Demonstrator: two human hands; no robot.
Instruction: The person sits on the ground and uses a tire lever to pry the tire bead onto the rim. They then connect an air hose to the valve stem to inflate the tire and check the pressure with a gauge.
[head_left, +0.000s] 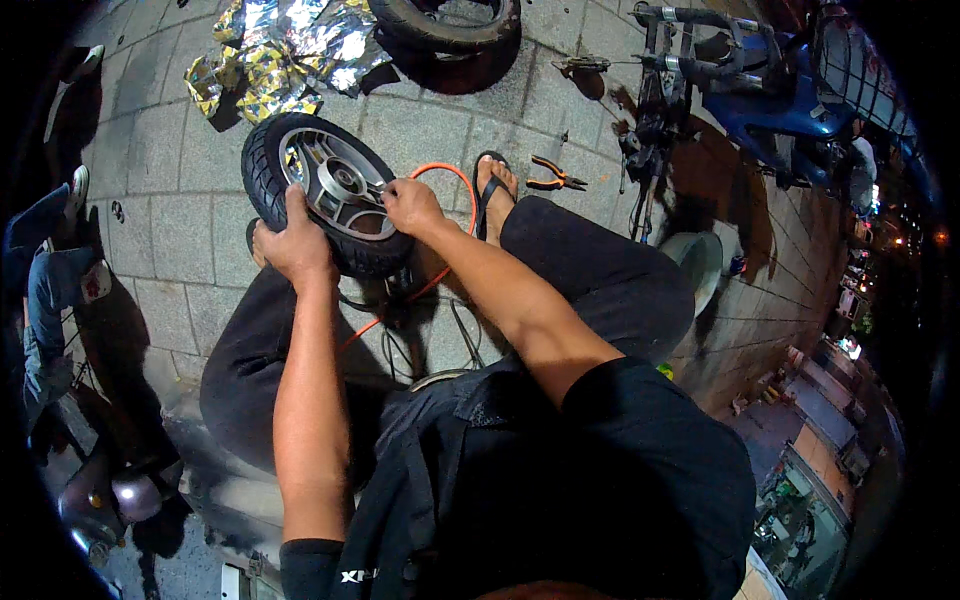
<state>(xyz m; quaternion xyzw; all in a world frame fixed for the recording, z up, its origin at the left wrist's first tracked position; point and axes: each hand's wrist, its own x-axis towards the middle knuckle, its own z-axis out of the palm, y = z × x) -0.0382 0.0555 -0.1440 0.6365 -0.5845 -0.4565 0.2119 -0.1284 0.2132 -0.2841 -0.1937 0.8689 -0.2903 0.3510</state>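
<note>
Left hand (292, 240) clamps the wheel (325, 190) at 7 o'clock; right hand (410, 205) pinches its valve at 4; inflating apparently underway, hose (440, 172) attached.

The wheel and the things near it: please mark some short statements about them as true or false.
1. The left hand grips the wheel by its tyre. True.
2. The right hand rests on the pliers. False: it is at the wheel's rim; the pliers lie apart on the paving.
3. An orange hose curves beside the wheel. True.
4. The wheel lies on the foil sheet. False: the sheet is farther away, behind it.
</note>
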